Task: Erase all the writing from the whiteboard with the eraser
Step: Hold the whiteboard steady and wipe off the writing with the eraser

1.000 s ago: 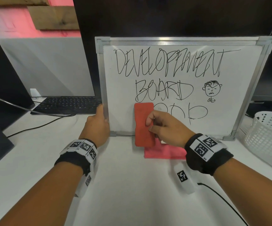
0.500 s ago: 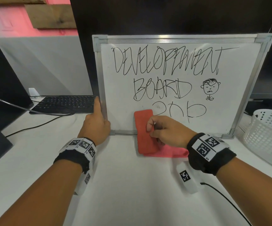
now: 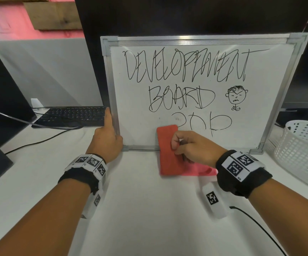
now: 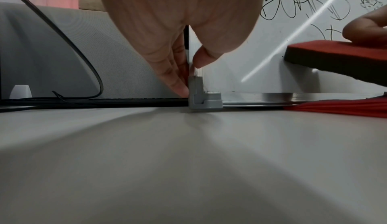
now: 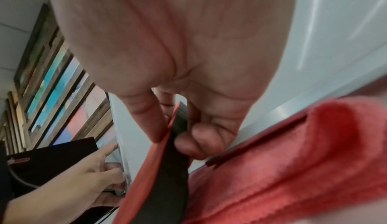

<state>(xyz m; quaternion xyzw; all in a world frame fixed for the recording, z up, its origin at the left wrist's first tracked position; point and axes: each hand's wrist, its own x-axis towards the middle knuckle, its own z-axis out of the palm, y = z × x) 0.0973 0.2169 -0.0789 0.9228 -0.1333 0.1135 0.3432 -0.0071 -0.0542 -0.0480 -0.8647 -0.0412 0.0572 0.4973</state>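
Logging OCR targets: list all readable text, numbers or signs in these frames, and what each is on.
"DEVELOPEMENT": top line on the whiteboard.
"BOARD": second line on the whiteboard.
Third line, just above the eraser: loops, perhaps digits, not readable.
Small scowling face drawing, beside "BOARD": no text.
Wristband markers: square code patterns, tiny letters too small to read.

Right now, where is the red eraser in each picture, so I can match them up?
Head: the red eraser is at bottom centre of the whiteboard, gripped by the right hand.
Left wrist: at the right edge, tilted, leaning on the board.
Right wrist: lower centre, pinched edge-on.
Shared landmark: the board's silver bottom frame.
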